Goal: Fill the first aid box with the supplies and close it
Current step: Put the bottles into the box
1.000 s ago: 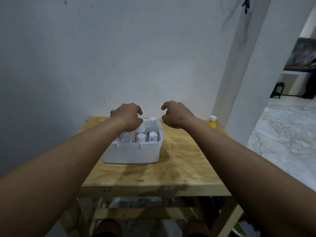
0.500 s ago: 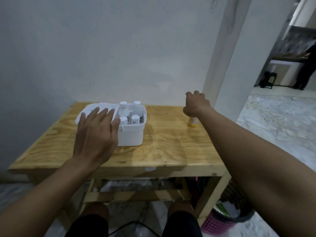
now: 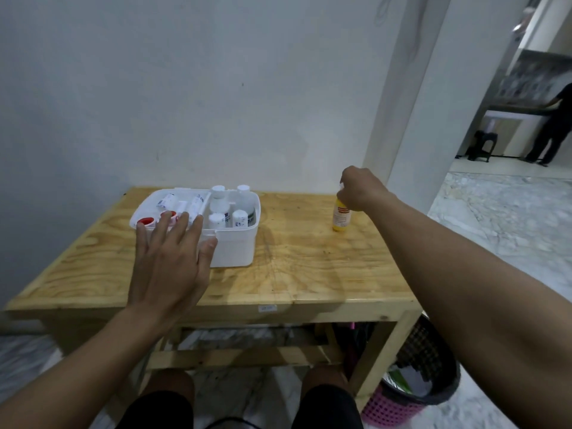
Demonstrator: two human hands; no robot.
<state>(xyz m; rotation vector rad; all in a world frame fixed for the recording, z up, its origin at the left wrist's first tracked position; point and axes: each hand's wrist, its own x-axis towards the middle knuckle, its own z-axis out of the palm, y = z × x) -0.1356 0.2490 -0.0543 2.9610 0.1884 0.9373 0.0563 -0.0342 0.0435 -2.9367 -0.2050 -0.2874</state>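
Right hand (image 3: 360, 188) now grips yellow bottle (image 3: 340, 217); left fingers (image 3: 181, 229) splayed over box (image 3: 235, 247).

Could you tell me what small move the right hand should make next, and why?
Probably lift the yellow bottle: the right hand is closed around its top, and it stands on the table, outside the open first aid box.
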